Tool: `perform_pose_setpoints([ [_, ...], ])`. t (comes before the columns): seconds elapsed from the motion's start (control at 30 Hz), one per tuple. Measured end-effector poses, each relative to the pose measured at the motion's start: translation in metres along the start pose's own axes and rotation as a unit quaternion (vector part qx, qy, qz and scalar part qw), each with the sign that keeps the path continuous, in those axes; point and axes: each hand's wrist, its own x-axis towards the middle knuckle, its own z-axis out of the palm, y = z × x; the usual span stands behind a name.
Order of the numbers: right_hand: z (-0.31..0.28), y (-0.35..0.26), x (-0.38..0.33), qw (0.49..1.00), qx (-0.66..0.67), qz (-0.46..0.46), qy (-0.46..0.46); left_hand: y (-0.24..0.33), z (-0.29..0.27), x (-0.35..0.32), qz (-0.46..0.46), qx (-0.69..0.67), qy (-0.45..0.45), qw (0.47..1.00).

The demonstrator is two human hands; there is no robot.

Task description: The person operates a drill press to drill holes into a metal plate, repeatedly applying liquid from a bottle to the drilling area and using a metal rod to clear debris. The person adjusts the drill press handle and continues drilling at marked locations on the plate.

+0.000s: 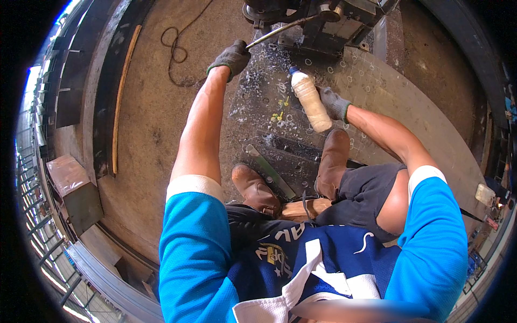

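Observation:
My left hand (232, 58), in a dark grey knit glove, is closed round the end of a long metal lever (283, 29). The lever runs up and right to a dark machine (323, 32) at the far side. In my right hand (333, 102), gloved alike, is a plastic bottle (311, 103) with a blue cap, filled with something whitish. The bottle is tilted, its capped end toward the machine. Below it, a dark steel plate (264, 102) is strewn with metal shavings.
A large steel plate (398, 102) with chalk circles spreads to the right. A thin cable (171, 51) curls on the floor at left, near a long wooden strip (123, 97). A flat metal bar (269, 171) lies between my boots, and a metal box (75, 191) stands at far left.

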Motion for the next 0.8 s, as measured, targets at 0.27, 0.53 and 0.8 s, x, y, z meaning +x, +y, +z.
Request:
perform_pose_setpoints([
  [0.27,0.014,0.006,0.012,0.983,0.157,0.093,-0.021,-0.001,0.003,0.0,-0.007,0.0,0.001,1.0],
  [0.53,-0.011,-0.02,0.001,0.992,0.075,0.087,-0.053,-0.007,0.009,0.006,0.005,-0.007,0.01,1.0],
  [0.8,-0.011,-0.03,0.006,0.947,0.292,0.134,-0.017,-0.006,0.006,0.007,0.008,-0.008,0.008,1.0],
])
